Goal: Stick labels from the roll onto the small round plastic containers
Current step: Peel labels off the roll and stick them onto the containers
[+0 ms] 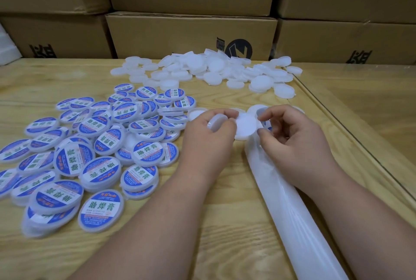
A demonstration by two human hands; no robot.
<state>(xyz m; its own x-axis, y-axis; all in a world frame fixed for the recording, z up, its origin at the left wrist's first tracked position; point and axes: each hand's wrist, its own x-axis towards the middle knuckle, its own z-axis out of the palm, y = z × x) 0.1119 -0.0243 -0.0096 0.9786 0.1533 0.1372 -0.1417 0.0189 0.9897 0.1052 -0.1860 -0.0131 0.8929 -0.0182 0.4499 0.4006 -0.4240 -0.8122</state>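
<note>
**Hands at blank container; label hard to make out**

Right hand (290, 137) hides the strip's (290, 207) far end; fingertips pinch something pale, whether a label I cannot tell. Strip runs off the near edge. Left hand (209, 135) grips a tilted blank container (217, 122); another (246, 125) lies between the hands. Labelled pile (90, 149) left, blank pile (213, 72) far, on the tabletop (202, 223).

On the surface (220, 223), a heap of labelled containers (94, 155) lay to the left, with a heap of unlabelled containers (213, 72) behind it toward the right. A label roll (290, 207) lay on the near right, running forward from the two hands. Stacked cardboard boxes (191, 31) stood behind everything.
</note>
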